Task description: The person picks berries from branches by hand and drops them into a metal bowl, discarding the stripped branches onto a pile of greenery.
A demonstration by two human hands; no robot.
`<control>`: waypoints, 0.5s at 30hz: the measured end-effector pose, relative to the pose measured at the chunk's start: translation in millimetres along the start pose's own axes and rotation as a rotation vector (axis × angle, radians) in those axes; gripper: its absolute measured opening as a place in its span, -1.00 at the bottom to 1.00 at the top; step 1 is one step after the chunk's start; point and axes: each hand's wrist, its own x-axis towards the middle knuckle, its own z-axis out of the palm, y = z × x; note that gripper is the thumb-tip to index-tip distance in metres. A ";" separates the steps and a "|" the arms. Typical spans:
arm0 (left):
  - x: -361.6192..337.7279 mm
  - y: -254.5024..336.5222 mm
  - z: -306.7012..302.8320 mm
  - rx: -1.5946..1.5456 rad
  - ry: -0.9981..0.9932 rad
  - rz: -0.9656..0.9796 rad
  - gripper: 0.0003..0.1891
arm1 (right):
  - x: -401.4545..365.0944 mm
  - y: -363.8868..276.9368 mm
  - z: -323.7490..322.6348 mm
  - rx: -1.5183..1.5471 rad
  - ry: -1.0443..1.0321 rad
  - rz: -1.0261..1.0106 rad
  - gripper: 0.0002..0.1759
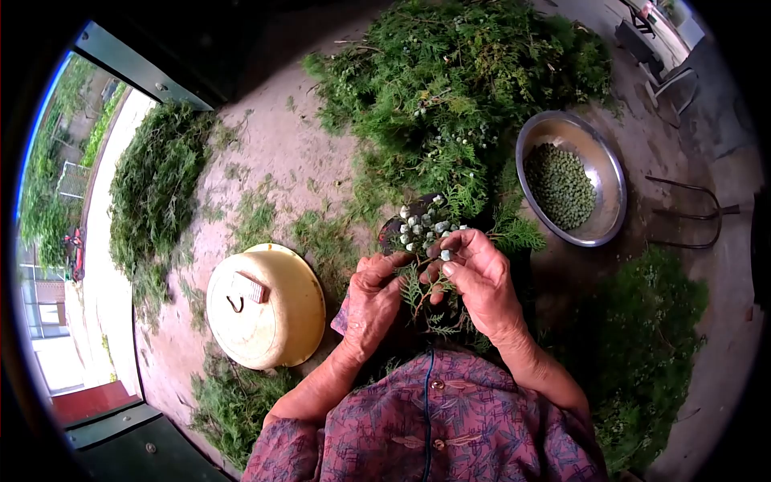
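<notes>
In the head view, my left hand (373,301) pinches the stem of a green conifer sprig (416,291) in front of my chest. A cluster of pale blue-green cones (419,230) sits at the top of the sprig, just beyond my fingertips. My right hand (486,285) is closed close beside it, with one small pale cone (446,255) between thumb and forefinger. Flat, scaly leaves hang below both hands. Part of the stem is hidden behind my fingers.
Ahead lies a large heap of conifer branches (466,88). A metal basin (614,181) with many green cones stands to the right, near a metal fork-like tool (715,213). An upturned yellow basin (269,309) is at left. More greenery piles (157,177) lie around.
</notes>
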 end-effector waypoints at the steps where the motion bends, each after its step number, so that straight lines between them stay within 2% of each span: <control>1: 2.8 -0.3 -0.7 0.012 -0.019 -0.007 -0.81 | 0.1 -4.8 3.7 0.069 0.025 0.025 -0.88; 2: 5.5 0.0 -1.5 0.023 -0.039 -0.012 -0.80 | -0.2 -7.8 5.5 0.138 0.050 0.050 -0.87; 5: 14.1 9.9 -4.9 0.166 -0.118 0.075 -0.80 | 1.0 -3.9 -6.8 -0.023 -0.034 0.062 -0.88; 6: 17.5 13.2 -5.7 0.189 -0.131 0.100 -0.79 | -0.1 -5.1 -2.9 -0.125 0.029 0.068 -0.90; 7: 18.2 14.2 -3.3 0.152 -0.106 0.050 -0.79 | -0.7 -7.4 -0.8 -0.379 0.065 0.030 -0.91; 9: 18.6 16.1 2.8 0.077 -0.057 -0.051 -0.79 | 5.3 2.8 0.9 -0.729 0.088 -0.414 -0.88; 14: 22.7 12.7 5.8 0.240 0.013 0.181 -0.85 | 11.6 6.6 4.1 -0.923 0.139 -0.513 -0.82; 15: 22.6 15.3 6.1 0.238 -0.005 0.168 -0.86 | 12.3 7.0 3.3 -0.925 0.131 -0.515 -0.82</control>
